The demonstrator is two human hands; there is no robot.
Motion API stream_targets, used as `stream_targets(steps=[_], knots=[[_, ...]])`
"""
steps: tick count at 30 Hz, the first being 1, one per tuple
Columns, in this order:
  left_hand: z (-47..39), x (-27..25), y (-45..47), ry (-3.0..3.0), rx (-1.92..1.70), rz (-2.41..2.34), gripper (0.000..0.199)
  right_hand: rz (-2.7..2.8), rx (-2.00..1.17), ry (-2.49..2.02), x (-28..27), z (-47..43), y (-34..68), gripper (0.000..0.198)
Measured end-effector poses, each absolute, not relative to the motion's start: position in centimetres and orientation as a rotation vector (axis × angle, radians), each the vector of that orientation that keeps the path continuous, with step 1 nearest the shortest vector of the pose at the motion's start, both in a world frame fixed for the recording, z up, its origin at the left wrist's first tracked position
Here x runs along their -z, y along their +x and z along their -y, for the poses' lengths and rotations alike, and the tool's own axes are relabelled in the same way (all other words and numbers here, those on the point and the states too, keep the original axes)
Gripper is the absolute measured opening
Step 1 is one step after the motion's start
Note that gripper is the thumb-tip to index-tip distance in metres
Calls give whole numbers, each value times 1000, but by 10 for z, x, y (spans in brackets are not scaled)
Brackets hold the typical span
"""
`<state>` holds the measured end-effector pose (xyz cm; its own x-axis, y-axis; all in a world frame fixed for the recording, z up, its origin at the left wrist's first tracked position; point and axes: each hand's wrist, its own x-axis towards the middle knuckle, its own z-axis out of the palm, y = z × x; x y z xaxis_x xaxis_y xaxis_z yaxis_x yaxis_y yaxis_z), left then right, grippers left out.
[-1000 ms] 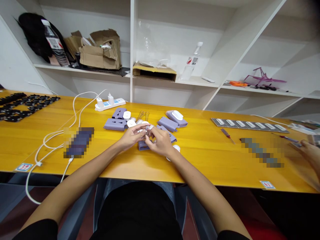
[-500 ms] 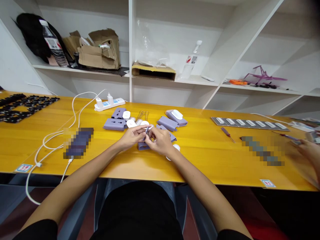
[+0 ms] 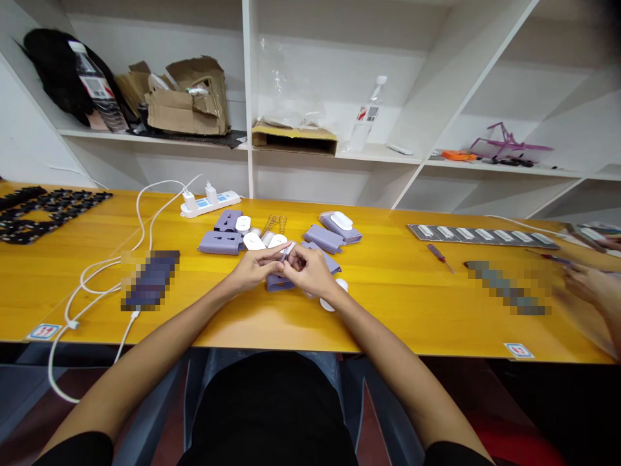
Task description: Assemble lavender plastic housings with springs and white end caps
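Note:
My left hand (image 3: pixel 257 266) and my right hand (image 3: pixel 309 268) meet at the middle of the table, both closed on a small whitish part (image 3: pixel 288 251) that my fingers mostly hide. Its kind cannot be made out. Below the hands lies a lilac plastic housing (image 3: pixel 277 283), partly covered. More lilac housings (image 3: pixel 219 242) sit to the left, and others (image 3: pixel 324 238) to the right. White rounded pieces (image 3: pixel 253 241) and coiled springs (image 3: pixel 270 224) lie just beyond my fingers. Near my right wrist are white round pieces (image 3: pixel 334 295).
A white power strip (image 3: pixel 210 203) with cables stands at the back left, and a blurred-out dark device (image 3: pixel 150 281) lies left. On the right are a screwdriver (image 3: pixel 439 257), a strip with white parts (image 3: pixel 483 235) and another person's hand (image 3: pixel 589 285). Shelves rise behind.
My hands stay together at the same place, with the fingers shifting slightly around the small part. The view has moved a little. A second hand of the other person shows at the far right edge.

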<state>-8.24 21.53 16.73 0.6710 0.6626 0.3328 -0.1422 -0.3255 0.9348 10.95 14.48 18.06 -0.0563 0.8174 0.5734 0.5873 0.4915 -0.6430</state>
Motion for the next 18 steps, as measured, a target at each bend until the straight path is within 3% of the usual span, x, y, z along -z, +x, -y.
stream_targets(steps=[18], knots=[[-214, -170, -87, 2085, -927, -454, 61, 1621, -496, -1155, -179, -148, 111, 19]])
